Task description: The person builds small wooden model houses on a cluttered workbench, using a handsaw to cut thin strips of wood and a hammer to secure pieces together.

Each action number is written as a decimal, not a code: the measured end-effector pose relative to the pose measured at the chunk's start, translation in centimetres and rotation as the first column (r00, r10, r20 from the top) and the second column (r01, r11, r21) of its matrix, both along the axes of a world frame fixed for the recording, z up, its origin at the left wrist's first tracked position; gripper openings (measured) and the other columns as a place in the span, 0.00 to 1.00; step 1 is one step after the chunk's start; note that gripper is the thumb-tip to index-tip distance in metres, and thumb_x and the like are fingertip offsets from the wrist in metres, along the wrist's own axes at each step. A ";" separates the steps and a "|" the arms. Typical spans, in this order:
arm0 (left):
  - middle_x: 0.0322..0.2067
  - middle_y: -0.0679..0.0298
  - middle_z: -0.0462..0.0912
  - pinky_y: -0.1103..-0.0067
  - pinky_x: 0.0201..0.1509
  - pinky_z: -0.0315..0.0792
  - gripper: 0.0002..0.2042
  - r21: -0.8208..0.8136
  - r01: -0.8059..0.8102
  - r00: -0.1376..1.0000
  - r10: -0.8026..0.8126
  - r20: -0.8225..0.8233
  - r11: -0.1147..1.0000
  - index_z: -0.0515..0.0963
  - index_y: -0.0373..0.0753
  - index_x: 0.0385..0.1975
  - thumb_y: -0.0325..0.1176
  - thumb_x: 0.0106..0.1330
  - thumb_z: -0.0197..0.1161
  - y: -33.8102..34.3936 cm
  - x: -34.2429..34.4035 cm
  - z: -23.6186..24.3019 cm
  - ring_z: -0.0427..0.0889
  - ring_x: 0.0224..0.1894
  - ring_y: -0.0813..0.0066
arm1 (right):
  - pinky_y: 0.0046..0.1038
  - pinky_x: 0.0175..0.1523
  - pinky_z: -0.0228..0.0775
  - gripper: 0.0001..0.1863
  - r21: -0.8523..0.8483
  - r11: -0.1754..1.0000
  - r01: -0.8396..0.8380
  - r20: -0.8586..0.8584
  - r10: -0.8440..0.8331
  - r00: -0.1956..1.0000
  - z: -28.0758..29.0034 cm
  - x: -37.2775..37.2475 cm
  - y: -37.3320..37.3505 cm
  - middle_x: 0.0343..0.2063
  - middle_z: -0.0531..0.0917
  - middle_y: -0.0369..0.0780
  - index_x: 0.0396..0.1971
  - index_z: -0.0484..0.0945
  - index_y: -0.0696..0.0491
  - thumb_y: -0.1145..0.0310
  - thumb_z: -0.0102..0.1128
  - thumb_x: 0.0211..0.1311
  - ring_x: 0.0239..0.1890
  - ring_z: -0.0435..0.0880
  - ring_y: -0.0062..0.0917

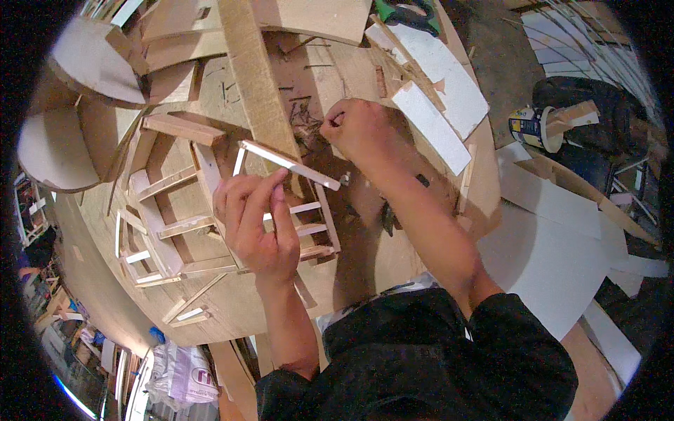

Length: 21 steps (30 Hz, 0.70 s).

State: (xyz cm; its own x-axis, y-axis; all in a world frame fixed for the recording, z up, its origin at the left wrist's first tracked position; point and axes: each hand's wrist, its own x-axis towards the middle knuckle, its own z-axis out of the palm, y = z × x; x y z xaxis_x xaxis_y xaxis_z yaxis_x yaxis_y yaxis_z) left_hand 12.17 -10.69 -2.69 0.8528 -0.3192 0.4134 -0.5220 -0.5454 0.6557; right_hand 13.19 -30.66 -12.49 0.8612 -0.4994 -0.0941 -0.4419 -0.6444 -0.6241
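Head view, what did the hands hold?
— Left hand [256, 224] pinched a thin wooden strip [289, 163] above the small wooden frame [210, 224]. Right hand [361, 130] was fisted beside wood shavings [305, 119]; what it gripped couldn't be seen.

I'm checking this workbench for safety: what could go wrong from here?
The left hand pinches a thin strip by a few fingers only; it might slip or snap. The right hand reaches into loose nails and could get pricked. White boards lie near the table edge and could slide off.
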 end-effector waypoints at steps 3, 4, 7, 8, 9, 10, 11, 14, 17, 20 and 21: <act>0.34 0.63 0.82 0.61 0.68 0.67 0.11 -0.104 -0.022 0.999 0.017 -0.049 0.994 0.90 0.39 0.40 0.19 0.60 0.68 2.7 -1.4 0.0 0.81 0.43 0.61 | 0.33 0.47 0.85 0.11 0.051 0.999 -0.004 0.001 0.004 1.000 0.9 -0.8 -0.4 0.31 0.92 0.43 0.33 0.90 0.53 0.64 0.78 0.52 0.35 0.92 0.37; 0.34 0.63 0.82 0.61 0.68 0.67 0.11 -0.104 -0.021 0.998 0.015 -0.054 0.994 0.90 0.39 0.40 0.19 0.60 0.68 3.6 -2.1 -0.1 0.81 0.43 0.61 | 0.33 0.47 0.85 0.11 0.050 0.999 -0.002 -0.004 0.003 1.000 0.8 -1.3 -0.5 0.31 0.92 0.43 0.33 0.90 0.53 0.64 0.78 0.52 0.35 0.92 0.37; 0.34 0.64 0.83 0.60 0.70 0.65 0.12 -0.106 0.051 0.992 -0.063 -0.108 0.993 0.91 0.41 0.41 0.20 0.59 0.69 5.5 -3.6 -0.5 0.81 0.43 0.63 | 0.29 0.43 0.84 0.11 0.012 0.999 0.037 0.080 -0.037 0.996 -0.4 -2.3 -1.2 0.32 0.92 0.40 0.36 0.91 0.52 0.65 0.79 0.54 0.33 0.92 0.29; 0.34 0.64 0.83 0.60 0.70 0.65 0.12 -0.107 0.051 0.992 -0.063 -0.108 0.993 0.91 0.41 0.41 0.20 0.59 0.69 6.1 -3.9 -0.7 0.81 0.43 0.63 | 0.29 0.43 0.84 0.11 0.011 0.999 0.036 0.079 -0.037 0.996 -0.4 -2.2 -0.9 0.32 0.92 0.40 0.36 0.91 0.52 0.65 0.79 0.54 0.33 0.92 0.29; 0.34 0.64 0.83 0.61 0.71 0.65 0.12 -0.093 0.071 0.988 -0.083 -0.128 0.993 0.91 0.41 0.41 0.20 0.59 0.69 6.6 -4.3 -0.7 0.82 0.43 0.64 | 0.29 0.43 0.84 0.11 0.027 0.999 0.022 0.069 -0.024 0.997 -0.3 -2.1 -0.7 0.33 0.92 0.41 0.37 0.91 0.52 0.66 0.79 0.55 0.33 0.93 0.29; 0.34 0.64 0.84 0.61 0.71 0.65 0.12 -0.079 0.094 0.983 -0.105 -0.148 0.992 0.91 0.42 0.41 0.19 0.60 0.69 7.0 -4.5 -0.9 0.82 0.43 0.64 | 0.29 0.43 0.84 0.11 0.042 0.999 0.010 0.058 -0.013 0.998 -0.3 -2.1 -0.6 0.33 0.92 0.41 0.39 0.91 0.52 0.67 0.79 0.56 0.34 0.93 0.29; 0.35 0.64 0.84 0.60 0.71 0.65 0.12 -0.119 0.107 0.979 -0.125 -0.159 0.987 0.91 0.41 0.41 0.20 0.60 0.69 6.9 -4.4 -1.0 0.82 0.44 0.64 | 0.29 0.43 0.84 0.11 0.029 0.999 0.025 0.060 -0.027 0.998 -0.4 -2.2 -1.2 0.33 0.92 0.41 0.39 0.91 0.52 0.67 0.79 0.56 0.34 0.93 0.29; 0.34 0.64 0.84 0.60 0.70 0.66 0.12 -0.207 0.068 0.988 -0.095 -0.125 0.976 0.91 0.41 0.41 0.20 0.60 0.69 6.4 -4.0 -1.9 0.82 0.44 0.64 | 0.30 0.42 0.84 0.11 -0.031 0.998 -0.050 0.223 0.055 0.973 -1.2 -1.6 -2.0 0.34 0.92 0.42 0.41 0.92 0.51 0.67 0.79 0.59 0.34 0.92 0.30; 0.34 0.63 0.84 0.61 0.68 0.67 0.11 -0.217 0.127 0.982 -0.154 -0.110 0.968 0.91 0.40 0.41 0.20 0.61 0.69 4.9 -2.9 -2.2 0.82 0.43 0.63 | 0.32 0.43 0.84 0.11 0.062 0.997 -0.053 0.126 0.045 0.991 -1.4 -1.3 -2.0 0.35 0.92 0.43 0.42 0.92 0.51 0.67 0.78 0.60 0.35 0.93 0.31; 0.34 0.63 0.83 0.64 0.63 0.69 0.10 -0.210 0.164 0.979 -0.185 -0.084 0.964 0.90 0.40 0.41 0.21 0.62 0.69 3.3 -1.8 -2.3 0.81 0.44 0.63 | 0.33 0.45 0.84 0.11 -0.028 0.995 -0.099 0.091 0.101 0.991 -0.8 -1.4 -1.7 0.37 0.92 0.43 0.42 0.92 0.51 0.65 0.77 0.61 0.37 0.93 0.33; 0.35 0.63 0.83 0.65 0.62 0.68 0.10 -0.183 0.169 0.976 -0.191 -0.108 0.968 0.90 0.40 0.41 0.21 0.62 0.69 2.8 -1.4 -2.3 0.80 0.44 0.63 | 0.33 0.46 0.84 0.11 -0.024 0.995 -0.099 0.033 0.100 0.994 -0.2 -1.5 -1.7 0.37 0.92 0.44 0.42 0.92 0.51 0.64 0.77 0.62 0.38 0.93 0.33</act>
State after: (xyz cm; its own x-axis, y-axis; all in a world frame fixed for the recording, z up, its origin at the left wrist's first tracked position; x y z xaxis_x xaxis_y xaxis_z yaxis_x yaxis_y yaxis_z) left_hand 10.78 -7.91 -5.01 0.8356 -0.4057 0.3705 -0.5103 -0.3232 0.7970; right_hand 11.72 -32.37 -12.71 0.9091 -0.4130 -0.0537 -0.3537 -0.6977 -0.6230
